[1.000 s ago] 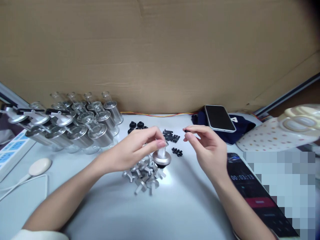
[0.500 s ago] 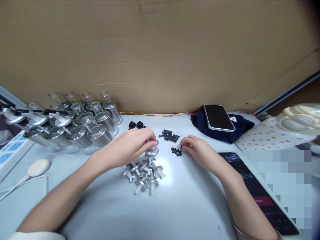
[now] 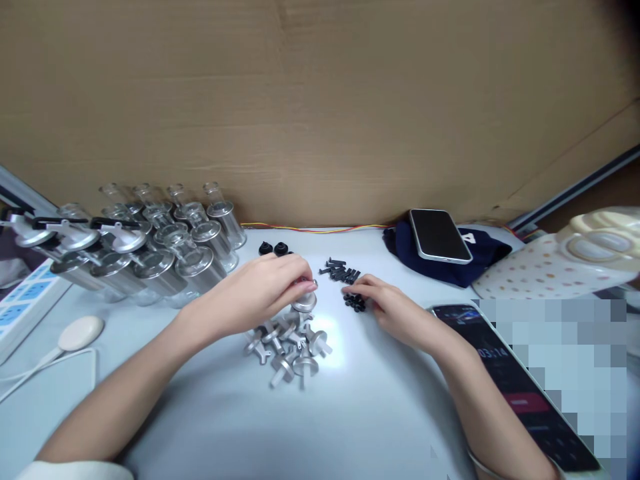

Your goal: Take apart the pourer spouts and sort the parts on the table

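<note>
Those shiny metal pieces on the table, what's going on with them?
A person is handling small parts with two bare hands. The left hand holds one metal piece at the far edge of the pile of loose metal pieces. The right hand has its fingertips at a cluster of small black parts; whether it grips one can't be seen. Black strips lie just beyond, and glass-and-metal bottles stand off to the left.

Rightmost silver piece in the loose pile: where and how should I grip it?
Probably pinch the piece by its stem, coming from the right: the stem juts outward past the round disc, away from the other pieces, which crowd its left.
</note>
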